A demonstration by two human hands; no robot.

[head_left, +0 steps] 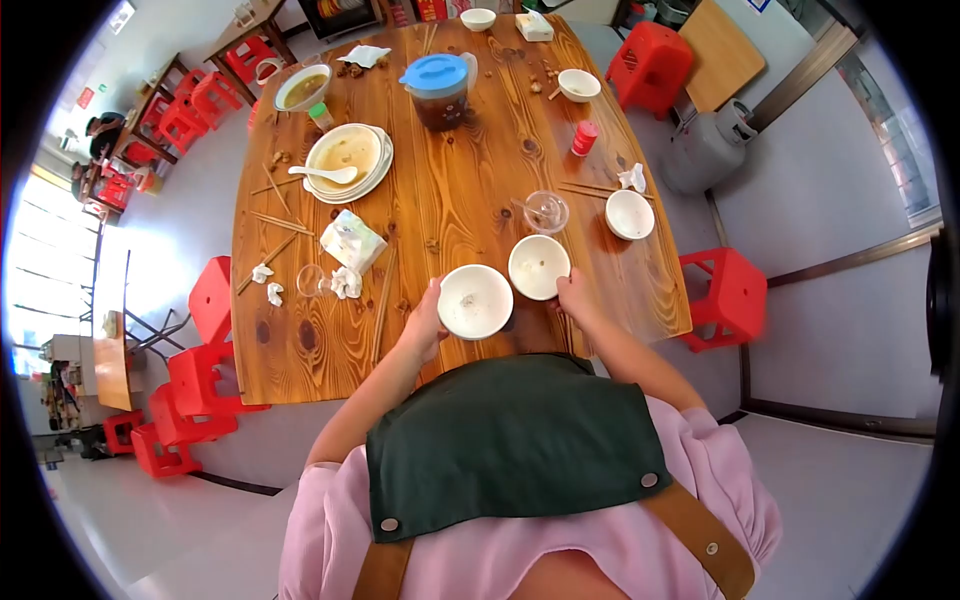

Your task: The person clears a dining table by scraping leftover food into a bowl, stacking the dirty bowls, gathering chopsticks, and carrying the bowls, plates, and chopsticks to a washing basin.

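Note:
My left hand grips a white bowl by its left side, above the near edge of the wooden table. A few dark specks show inside that bowl. My right hand is closed on the right rim of a second white bowl, which has a small brown scrap in it. The two bowls are side by side, their rims nearly touching. Just beyond the right bowl is a clear cup. Another white bowl stands to the right, beside chopsticks.
Stacked plates with a white spoon, a blue-lidded pitcher, a soup bowl and a tissue pack occupy the table. A red can stands at right. Red stools flank the table; a gas cylinder stands beyond.

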